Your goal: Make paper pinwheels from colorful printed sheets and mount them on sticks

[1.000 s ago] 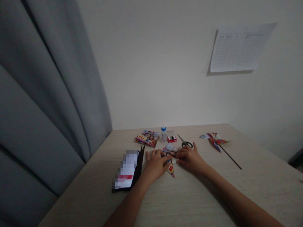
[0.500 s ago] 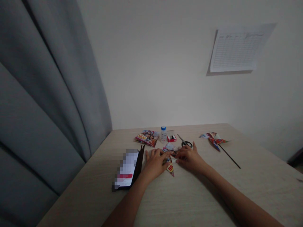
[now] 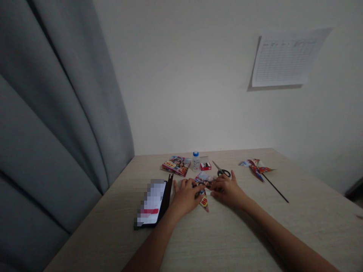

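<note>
Two hands [image 3: 186, 195] [image 3: 229, 189] on printed paper [image 3: 204, 202], left spread, right's pinch unclear; behind, capped bottle [image 3: 196, 162], red box [image 3: 205, 166], contents indistinct.

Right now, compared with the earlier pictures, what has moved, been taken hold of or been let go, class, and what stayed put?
Nothing clearly moved; any finger shifts are too slight to tell, and I see nothing newly picked up or released. The left hand and right hand stay at the patterned paper. The pinwheel, scissors, bottle and phone are where they were.
</note>
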A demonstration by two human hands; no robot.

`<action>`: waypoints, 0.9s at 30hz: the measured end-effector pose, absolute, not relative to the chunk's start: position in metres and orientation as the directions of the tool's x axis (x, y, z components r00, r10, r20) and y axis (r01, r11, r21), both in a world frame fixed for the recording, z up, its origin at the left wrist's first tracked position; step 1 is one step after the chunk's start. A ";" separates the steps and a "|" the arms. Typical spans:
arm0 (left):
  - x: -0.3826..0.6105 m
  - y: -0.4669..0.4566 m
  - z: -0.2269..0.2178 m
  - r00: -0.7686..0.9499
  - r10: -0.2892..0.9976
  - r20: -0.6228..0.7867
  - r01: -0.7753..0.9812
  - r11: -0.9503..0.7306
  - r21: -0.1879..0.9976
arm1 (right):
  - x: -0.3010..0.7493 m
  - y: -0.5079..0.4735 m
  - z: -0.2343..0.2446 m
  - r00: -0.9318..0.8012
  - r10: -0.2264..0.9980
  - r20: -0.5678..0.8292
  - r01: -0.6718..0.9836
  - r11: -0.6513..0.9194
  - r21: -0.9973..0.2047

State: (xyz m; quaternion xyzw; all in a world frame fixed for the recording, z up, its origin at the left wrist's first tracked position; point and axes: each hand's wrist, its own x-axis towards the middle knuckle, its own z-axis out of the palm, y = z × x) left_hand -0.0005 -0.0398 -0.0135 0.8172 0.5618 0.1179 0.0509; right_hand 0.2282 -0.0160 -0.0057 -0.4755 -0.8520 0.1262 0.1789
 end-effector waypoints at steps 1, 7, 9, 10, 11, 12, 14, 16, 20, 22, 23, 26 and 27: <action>-0.001 -0.040 -0.013 0.341 0.931 0.131 0.907 -0.363 0.215 | 0.228 -0.016 -0.006 -0.482 0.857 0.183 0.768 0.514 -0.382; -0.001 -0.040 -0.010 0.352 0.926 0.137 0.898 -0.376 0.230 | 0.227 -0.017 -0.005 -0.482 0.857 0.185 0.772 0.514 -0.373; -0.001 -0.040 -0.009 0.351 0.927 0.129 0.898 -0.373 0.232 | 0.227 -0.017 -0.004 -0.482 0.857 0.182 0.774 0.514 -0.370; 0.000 -0.041 -0.009 0.351 0.928 0.125 0.899 -0.371 0.233 | 0.227 -0.017 -0.004 -0.483 0.858 0.175 0.776 0.512 -0.369; 0.000 -0.041 -0.009 0.350 0.928 0.125 0.899 -0.370 0.233 | 0.227 -0.017 -0.003 -0.482 0.860 0.169 0.778 0.509 -0.369; 0.000 -0.041 -0.009 0.349 0.928 0.129 0.899 -0.371 0.233 | 0.227 -0.018 -0.003 -0.483 0.860 0.164 0.779 0.507 -0.369; 0.001 -0.042 -0.009 0.346 0.926 0.151 0.897 -0.373 0.237 | 0.227 -0.018 -0.001 -0.484 0.860 0.161 0.777 0.507 -0.372; 0.001 -0.042 -0.009 0.337 0.926 0.172 0.895 -0.372 0.248 | 0.227 -0.019 0.000 -0.483 0.861 0.158 0.778 0.505 -0.374; 0.002 -0.042 -0.008 0.322 0.930 0.178 0.897 -0.360 0.258 | 0.226 -0.019 0.000 -0.480 0.863 0.157 0.776 0.501 -0.382; 0.002 -0.043 -0.006 0.327 0.929 0.170 0.895 -0.363 0.258 | 0.226 -0.019 0.000 -0.482 0.861 0.162 0.769 0.505 -0.392; 0.002 -0.043 -0.006 0.330 0.930 0.164 0.895 -0.364 0.258 | 0.226 -0.019 0.000 -0.480 0.862 0.164 0.768 0.503 -0.395; 0.002 -0.044 -0.004 0.328 0.935 0.132 0.901 -0.352 0.255 | 0.226 -0.019 0.000 -0.471 0.867 0.162 0.777 0.495 -0.389; 0.002 -0.044 -0.004 0.326 0.937 0.123 0.903 -0.348 0.254 | 0.225 -0.019 0.000 -0.470 0.868 0.159 0.780 0.493 -0.386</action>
